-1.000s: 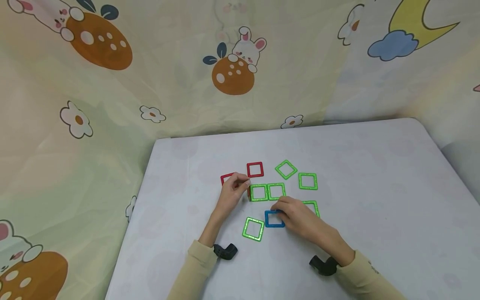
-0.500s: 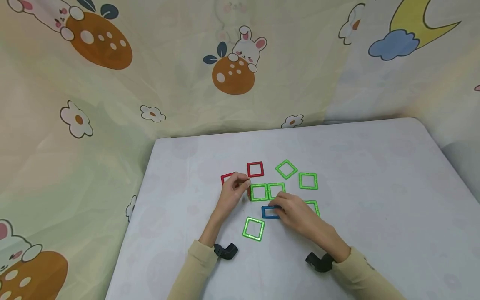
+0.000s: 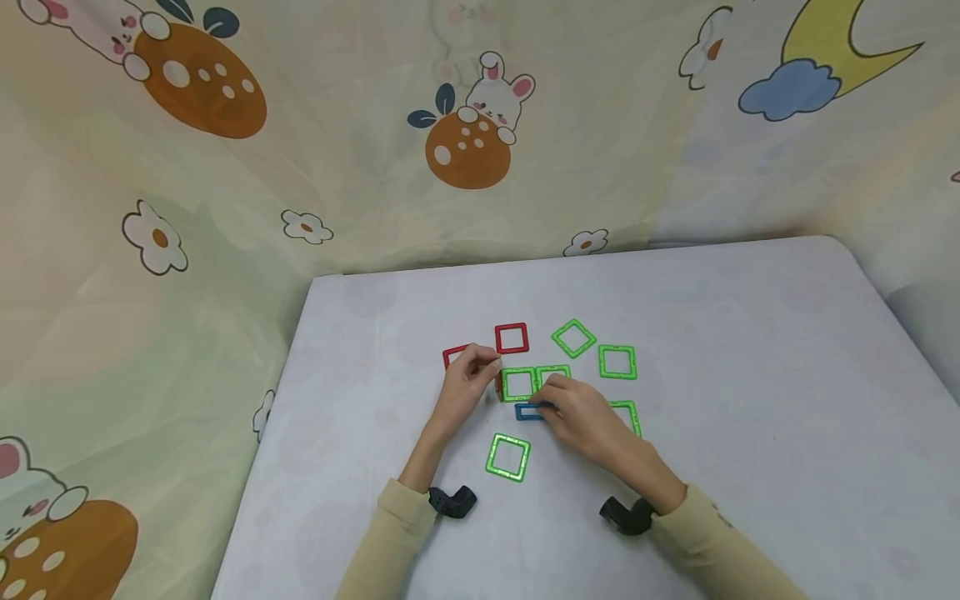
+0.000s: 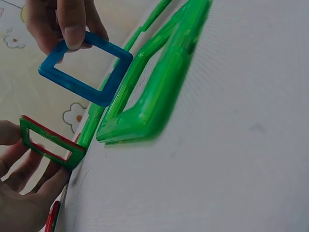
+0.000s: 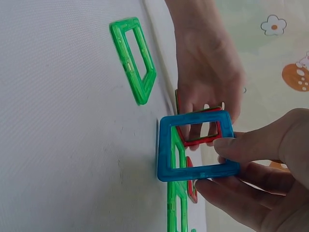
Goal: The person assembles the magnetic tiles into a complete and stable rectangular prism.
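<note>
My right hand (image 3: 588, 421) pinches a blue square magnetic tile (image 5: 165, 150) by one edge, thumb on its near face. The tile stands tilted up, just in front of two green square tiles (image 3: 519, 400) lying side by side. My left hand (image 3: 465, 385) holds an upright square tile (image 4: 77, 157) with red and green edges at the left end of that green row. Whether this is one tile or two together I cannot tell. In the left wrist view, the blue tile (image 4: 72, 86) hangs behind a large near green tile (image 4: 159, 108).
Around the hands lie a red tile (image 3: 497, 340), a red one (image 3: 446, 360) partly behind the left hand, and green tiles at the back (image 3: 563, 328), right (image 3: 632, 362) and front (image 3: 492, 452). Another green tile (image 3: 635, 417) is partly covered by the right hand.
My right hand has lifted the blue tile's face from nearly flat to steeper and carried it away from me and left, toward the green row. The left hand has stayed put.
</note>
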`<control>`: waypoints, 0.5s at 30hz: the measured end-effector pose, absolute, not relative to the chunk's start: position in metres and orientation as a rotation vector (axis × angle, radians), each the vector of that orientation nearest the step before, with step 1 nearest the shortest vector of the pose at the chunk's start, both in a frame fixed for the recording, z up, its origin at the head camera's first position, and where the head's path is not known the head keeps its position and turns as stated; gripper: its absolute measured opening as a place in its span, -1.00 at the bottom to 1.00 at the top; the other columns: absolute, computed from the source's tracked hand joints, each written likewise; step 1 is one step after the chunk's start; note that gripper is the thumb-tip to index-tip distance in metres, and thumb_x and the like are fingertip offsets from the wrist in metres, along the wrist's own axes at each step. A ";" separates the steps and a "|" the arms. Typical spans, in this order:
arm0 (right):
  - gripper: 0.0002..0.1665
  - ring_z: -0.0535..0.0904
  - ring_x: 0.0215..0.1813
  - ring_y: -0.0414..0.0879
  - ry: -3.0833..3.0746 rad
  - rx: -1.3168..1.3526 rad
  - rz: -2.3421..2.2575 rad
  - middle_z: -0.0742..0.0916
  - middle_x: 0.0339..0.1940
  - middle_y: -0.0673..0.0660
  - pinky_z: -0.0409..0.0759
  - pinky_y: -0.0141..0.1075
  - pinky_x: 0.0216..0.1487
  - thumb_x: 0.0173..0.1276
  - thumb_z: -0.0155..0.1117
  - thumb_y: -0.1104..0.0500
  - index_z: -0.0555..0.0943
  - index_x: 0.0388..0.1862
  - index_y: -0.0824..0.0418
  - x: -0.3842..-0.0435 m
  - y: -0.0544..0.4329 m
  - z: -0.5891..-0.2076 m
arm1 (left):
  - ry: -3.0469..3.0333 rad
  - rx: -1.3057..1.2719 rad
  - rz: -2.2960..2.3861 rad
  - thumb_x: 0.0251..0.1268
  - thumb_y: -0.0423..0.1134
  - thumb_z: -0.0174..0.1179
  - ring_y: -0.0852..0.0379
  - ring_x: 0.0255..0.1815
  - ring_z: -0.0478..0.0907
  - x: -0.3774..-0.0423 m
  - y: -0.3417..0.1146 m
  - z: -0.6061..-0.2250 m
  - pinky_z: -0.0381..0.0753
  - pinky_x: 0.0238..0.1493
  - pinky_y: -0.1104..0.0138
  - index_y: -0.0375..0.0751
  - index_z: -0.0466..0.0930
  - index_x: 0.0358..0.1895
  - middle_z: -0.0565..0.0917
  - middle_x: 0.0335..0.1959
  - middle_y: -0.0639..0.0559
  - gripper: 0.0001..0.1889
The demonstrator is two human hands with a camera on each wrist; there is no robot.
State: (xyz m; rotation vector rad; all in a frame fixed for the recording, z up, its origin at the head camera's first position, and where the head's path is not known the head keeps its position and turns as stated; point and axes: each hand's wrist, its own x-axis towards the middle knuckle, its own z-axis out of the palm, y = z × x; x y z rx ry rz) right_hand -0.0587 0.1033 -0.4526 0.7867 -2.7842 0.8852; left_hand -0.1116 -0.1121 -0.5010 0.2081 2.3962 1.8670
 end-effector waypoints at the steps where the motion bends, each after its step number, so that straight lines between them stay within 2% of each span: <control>1: -0.79 0.67 -0.26 -0.13 -2.782 0.784 0.882 0.74 -0.27 0.04 0.71 -0.27 -0.16 0.15 0.57 0.38 0.80 -0.21 0.22 -0.059 0.102 -0.453 | 2.393 0.210 1.870 0.53 -0.22 0.18 0.06 0.07 0.57 -0.112 -0.112 -0.501 0.56 0.21 0.24 -0.33 0.59 0.10 0.67 0.04 -0.03 -0.73; 15: -0.79 0.66 -0.25 -0.12 -2.737 0.786 0.919 0.72 -0.30 0.03 0.68 -0.28 -0.19 0.15 0.56 0.40 0.80 -0.23 0.22 -0.067 0.092 -0.455 | 2.391 0.221 1.894 0.50 -0.23 0.21 0.08 0.03 0.59 -0.113 -0.111 -0.502 0.55 0.10 0.35 -0.35 0.60 0.08 0.68 0.02 -0.08 -0.73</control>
